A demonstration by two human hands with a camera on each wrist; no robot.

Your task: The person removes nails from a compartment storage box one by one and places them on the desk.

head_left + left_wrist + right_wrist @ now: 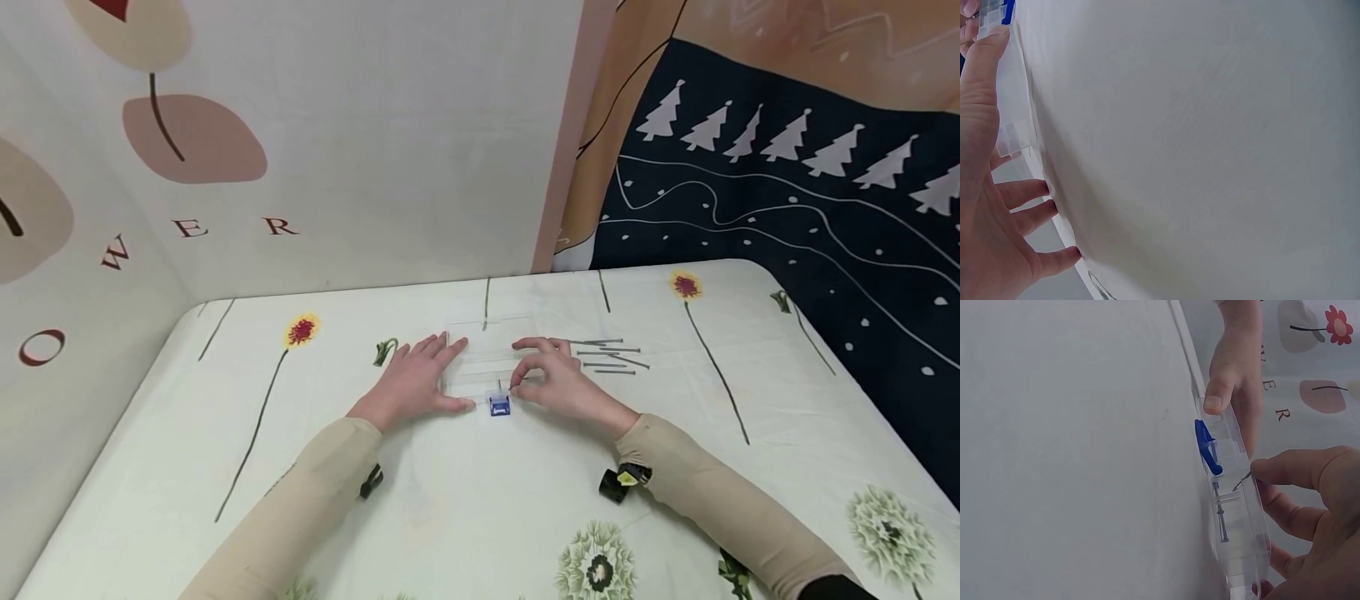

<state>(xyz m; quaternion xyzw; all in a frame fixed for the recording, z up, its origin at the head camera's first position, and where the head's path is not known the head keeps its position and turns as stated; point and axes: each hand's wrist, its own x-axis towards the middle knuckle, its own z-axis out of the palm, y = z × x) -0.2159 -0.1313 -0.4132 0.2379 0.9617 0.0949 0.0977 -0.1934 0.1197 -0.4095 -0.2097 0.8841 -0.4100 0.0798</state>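
A clear plastic box (474, 365) with a blue latch (499, 407) on its front edge lies on the table. My left hand (411, 379) is spread at the box's left side. In the left wrist view its thumb (988, 59) presses on the box and several fingertips touch the cloth. Over the box's front part, my right hand (558, 382) pinches a thin metal nail (1242, 481) between thumb and forefinger, point downward. Through the clear wall in the right wrist view, another nail (1221, 519) shows inside, near the blue latch.
Several loose nails (611, 354) lie on the table right of the box, beside my right hand. A white flowered cloth (465, 500) covers the table. Printed fabric (375, 150) hangs behind it. A small black device (613, 485) is strapped at my right wrist.
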